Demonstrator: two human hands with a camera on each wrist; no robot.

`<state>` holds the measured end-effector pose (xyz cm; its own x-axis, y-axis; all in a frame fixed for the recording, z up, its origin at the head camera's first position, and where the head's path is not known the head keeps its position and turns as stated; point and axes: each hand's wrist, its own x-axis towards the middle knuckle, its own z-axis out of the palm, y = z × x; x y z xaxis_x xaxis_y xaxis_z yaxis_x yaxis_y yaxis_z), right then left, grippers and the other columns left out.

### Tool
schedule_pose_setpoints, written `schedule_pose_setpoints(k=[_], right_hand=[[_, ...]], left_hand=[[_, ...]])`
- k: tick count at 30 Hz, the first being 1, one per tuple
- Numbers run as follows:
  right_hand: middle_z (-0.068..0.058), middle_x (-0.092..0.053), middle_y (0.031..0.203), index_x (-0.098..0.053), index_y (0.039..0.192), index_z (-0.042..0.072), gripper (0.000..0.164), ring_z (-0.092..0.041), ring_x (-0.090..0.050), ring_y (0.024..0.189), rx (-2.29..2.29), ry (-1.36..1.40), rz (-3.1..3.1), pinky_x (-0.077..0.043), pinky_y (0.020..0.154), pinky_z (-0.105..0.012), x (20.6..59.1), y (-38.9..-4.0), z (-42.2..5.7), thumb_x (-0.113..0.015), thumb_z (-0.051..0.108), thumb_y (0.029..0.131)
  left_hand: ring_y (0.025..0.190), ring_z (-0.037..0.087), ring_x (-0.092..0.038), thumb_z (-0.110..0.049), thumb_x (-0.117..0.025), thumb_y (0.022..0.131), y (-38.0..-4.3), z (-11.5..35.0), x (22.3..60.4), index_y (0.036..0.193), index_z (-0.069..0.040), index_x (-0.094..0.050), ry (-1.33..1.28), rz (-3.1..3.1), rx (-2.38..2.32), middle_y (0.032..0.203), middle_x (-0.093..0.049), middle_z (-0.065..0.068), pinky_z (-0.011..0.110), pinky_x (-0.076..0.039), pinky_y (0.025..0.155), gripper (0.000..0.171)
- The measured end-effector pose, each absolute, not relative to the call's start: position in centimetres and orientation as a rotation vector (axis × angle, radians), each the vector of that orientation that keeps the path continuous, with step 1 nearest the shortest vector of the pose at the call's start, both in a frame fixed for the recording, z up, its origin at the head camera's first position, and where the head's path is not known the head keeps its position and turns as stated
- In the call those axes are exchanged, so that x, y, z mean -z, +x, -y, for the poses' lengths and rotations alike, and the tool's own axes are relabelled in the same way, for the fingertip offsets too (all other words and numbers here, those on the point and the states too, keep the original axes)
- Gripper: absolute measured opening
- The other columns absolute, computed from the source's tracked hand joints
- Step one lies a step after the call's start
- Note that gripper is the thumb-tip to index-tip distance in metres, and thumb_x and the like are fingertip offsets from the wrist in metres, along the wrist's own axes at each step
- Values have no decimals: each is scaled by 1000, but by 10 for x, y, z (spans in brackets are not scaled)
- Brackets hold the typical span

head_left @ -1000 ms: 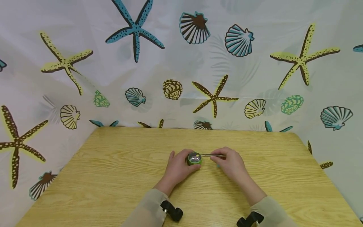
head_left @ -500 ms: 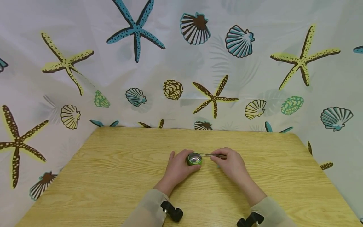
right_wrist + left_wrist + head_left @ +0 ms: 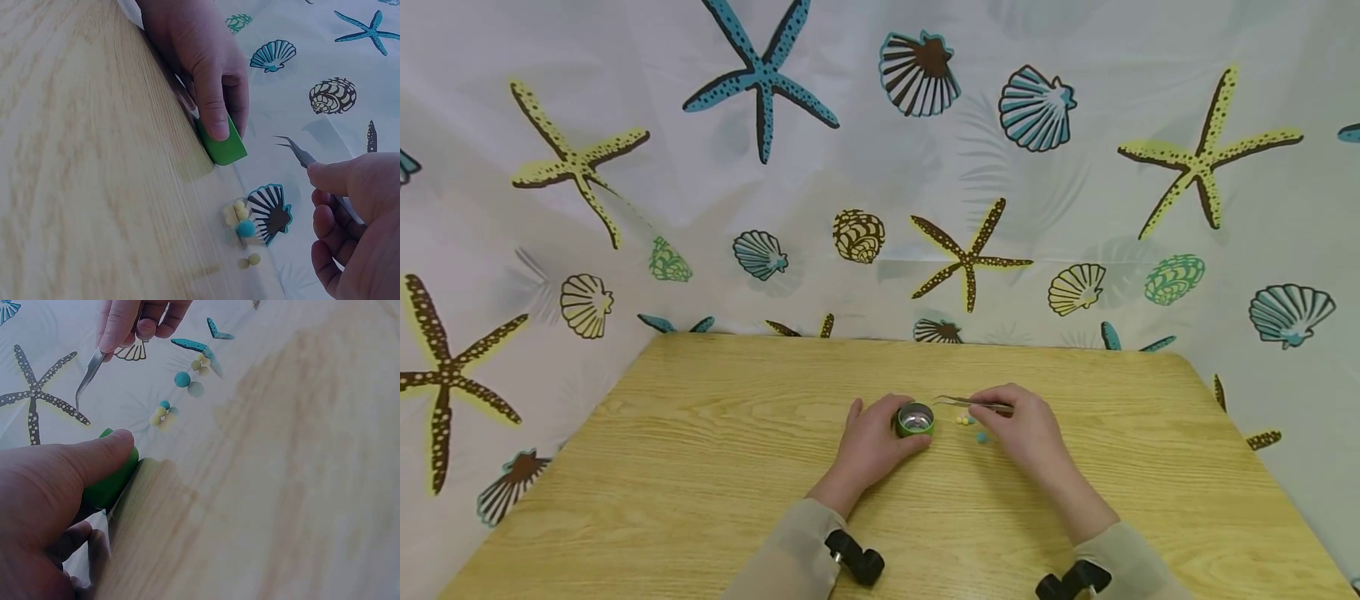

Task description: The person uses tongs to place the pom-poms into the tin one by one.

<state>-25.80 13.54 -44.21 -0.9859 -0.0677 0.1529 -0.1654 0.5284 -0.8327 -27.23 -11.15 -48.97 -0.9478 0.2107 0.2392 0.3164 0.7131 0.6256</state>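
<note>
My left hand (image 3: 871, 440) grips a small round green tin (image 3: 916, 432) with a shiny silver inside, its thumb on the near side. The tin stands open side up on the table. Just to its right, my right hand (image 3: 1024, 427) pinches metal tweezers (image 3: 302, 156) with bent tips. In the right wrist view the tips are apart with nothing between them. Below the tweezers lie several small yellow balls (image 3: 962, 421) and blue balls (image 3: 982, 437). The left wrist view shows a larger blue ball (image 3: 182, 379) apart from a small cluster.
The wood-grain table (image 3: 715, 467) is glossy and mirrors the balls. Behind it hangs a pale cloth (image 3: 820, 167) printed with starfish and shells. Black mounts (image 3: 856, 558) are strapped at both sleeves.
A yellow ball at the tweezer tips by the tin's rim a second ago is gone from them. My right hand has drawn the tweezers rightward, uncovering the balls. The left hand keeps still.
</note>
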Motion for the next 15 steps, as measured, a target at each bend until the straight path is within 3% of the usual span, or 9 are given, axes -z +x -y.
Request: schedule_pose_setpoints(k=[15], right_hand=[[-10, -74, 133, -81, 128, 11, 25, -31, -72, 123, -1501, 121, 2642, -63, 100, -47, 445, -259, -173, -76, 25, 108]], left_hand=[[132, 35, -67, -33, -93, 93, -272, 111, 491, 141, -6, -70, -424, 2756, 1062, 136, -73, 12, 68, -14, 132, 59]])
